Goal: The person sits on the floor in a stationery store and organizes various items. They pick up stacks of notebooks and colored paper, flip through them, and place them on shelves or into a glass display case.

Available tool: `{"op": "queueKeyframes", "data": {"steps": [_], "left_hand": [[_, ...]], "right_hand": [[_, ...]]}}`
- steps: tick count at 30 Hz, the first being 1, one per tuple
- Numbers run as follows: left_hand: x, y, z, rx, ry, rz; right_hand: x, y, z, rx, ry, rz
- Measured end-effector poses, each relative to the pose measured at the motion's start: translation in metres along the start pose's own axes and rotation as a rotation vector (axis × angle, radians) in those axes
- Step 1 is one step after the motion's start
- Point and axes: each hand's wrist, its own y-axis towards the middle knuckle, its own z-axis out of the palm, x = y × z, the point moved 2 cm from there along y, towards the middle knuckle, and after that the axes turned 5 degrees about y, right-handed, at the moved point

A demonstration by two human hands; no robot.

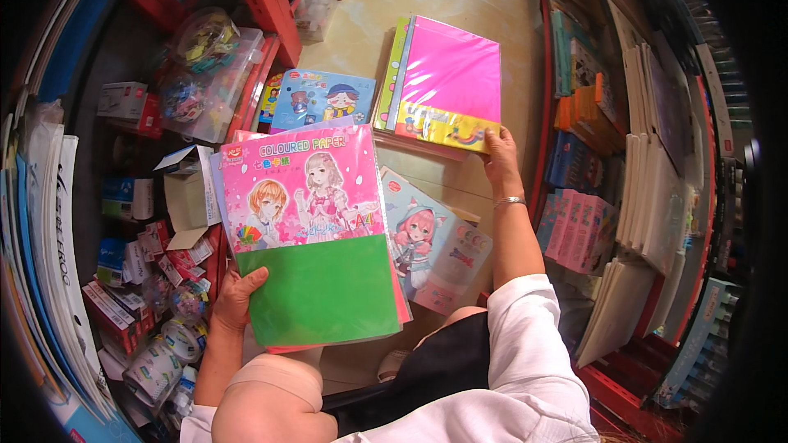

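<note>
My left hand (241, 295) grips several packs of coloured paper (320, 289) by their lower left edge, thumb on top; the upper pack has a pink printed header over a green sheet. My right hand (502, 157) holds the lower right corner of a bright pink paper pack (455, 67) with a yellow printed band, which lies over a stack on the floor. Beneath the held packs, to their right, a pale blue and pink pack with a cartoon figure (431, 246) lies on the floor. Beyond them lies a blue card-paper pack (326, 98).
On the left, a red metal shelf (265, 0) holds clear plastic tubs (209, 86), small boxes (123, 101), an open carton (188, 197) and rolls of tape (154, 375). Shelves at the right bear pink boxes (575, 231) and upright paper stacks (652, 197). My knees are close below.
</note>
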Motion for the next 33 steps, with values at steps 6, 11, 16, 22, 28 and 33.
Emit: {"op": "queueKeyframes", "data": {"steps": [6, 11, 16, 22, 28, 33], "left_hand": [[0.0, -0.005, -0.005, -0.023, 0.014, 0.001], [0.002, -0.002, -0.005, -0.004, 0.036, -0.009], [-0.007, -0.007, 0.007, -0.074, 0.07, 0.023], [-0.006, -0.002, 0.0, 0.021, 0.039, -0.025], [-0.013, 0.009, 0.005, 0.101, 0.053, 0.004], [-0.013, 0.01, 0.009, 0.089, -0.094, 0.049]], "right_hand": [[-0.022, 0.016, 0.013, -0.148, -0.238, 0.033], [-0.025, 0.022, -0.001, -0.284, -0.454, 0.07], [0.024, 0.0, 0.035, 0.077, -0.107, 0.262], [0.046, -0.03, 0.085, 0.296, 0.152, 0.348], [0.061, -0.052, 0.059, 0.251, 0.047, 0.16], [0.076, -0.106, 0.034, 0.213, -0.002, 0.276]]}}
